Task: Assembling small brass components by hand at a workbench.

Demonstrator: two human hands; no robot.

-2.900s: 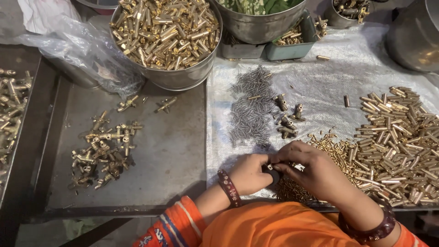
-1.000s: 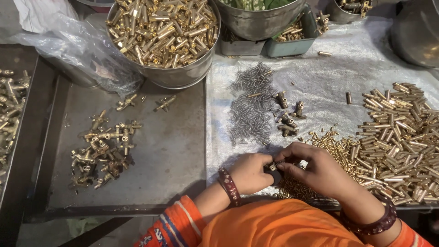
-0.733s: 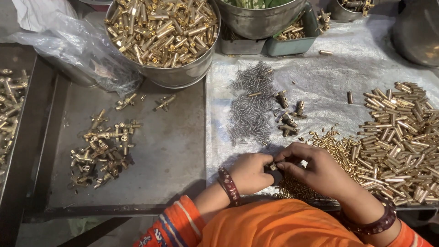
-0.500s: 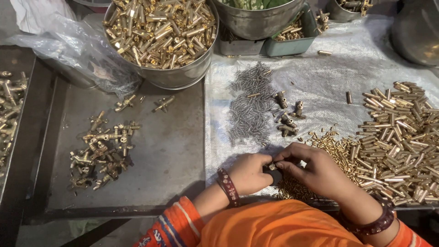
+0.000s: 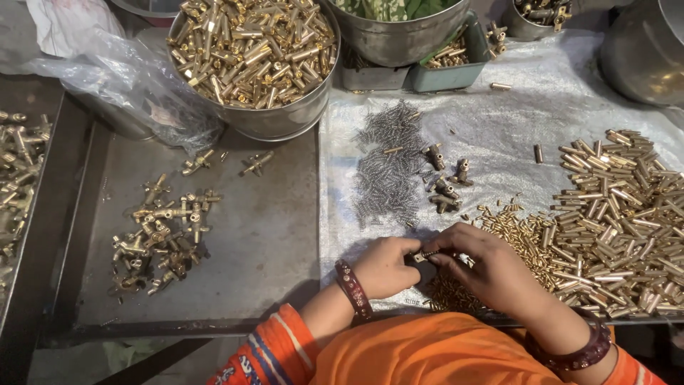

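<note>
My left hand (image 5: 385, 266) and my right hand (image 5: 491, 269) meet near the table's front edge, both pinching one small brass fitting (image 5: 427, 254) between the fingertips. Just beyond lie a heap of small steel springs (image 5: 388, 165) and a few brass valve bodies (image 5: 445, 178). A spread of short brass pins (image 5: 524, 227) lies under and right of my right hand. Further right is a big pile of longer brass tubes (image 5: 618, 217).
A large steel bowl full of brass parts (image 5: 253, 53) stands at the back, next to a clear plastic bag (image 5: 121, 78). Assembled brass fittings (image 5: 160, 232) lie on the dark metal tray at left. More steel bowls (image 5: 399, 32) and a green tray (image 5: 452, 60) sit behind.
The hands stay together at the same spot; the fingers shift slightly around the small brass fitting. Nothing else on the table has moved.
</note>
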